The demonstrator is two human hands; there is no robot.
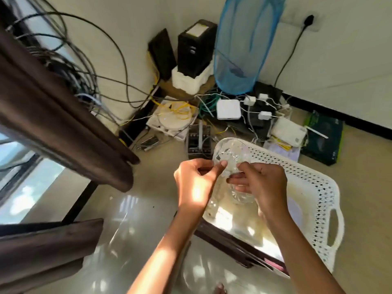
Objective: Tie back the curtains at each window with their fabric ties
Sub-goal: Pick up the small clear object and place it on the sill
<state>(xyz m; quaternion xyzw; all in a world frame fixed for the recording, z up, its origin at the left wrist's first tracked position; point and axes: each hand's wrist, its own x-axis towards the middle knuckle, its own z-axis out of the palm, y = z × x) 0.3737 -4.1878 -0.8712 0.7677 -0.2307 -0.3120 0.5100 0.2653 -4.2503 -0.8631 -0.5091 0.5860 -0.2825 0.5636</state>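
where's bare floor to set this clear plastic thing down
Bare floor lies between the brown curtain and the white basket, sunlit. Another strip runs right of the basket. The corner with cables and routers is crowded.

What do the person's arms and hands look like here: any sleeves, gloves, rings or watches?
Both forearms are bare up to the frame's bottom edge, with no sleeves showing. The left hand and right hand wear no gloves, and no ring, watch or bracelet is visible on either. A patch of bright sunlight falls across the left hand and forearm, while the right arm lies in shade.
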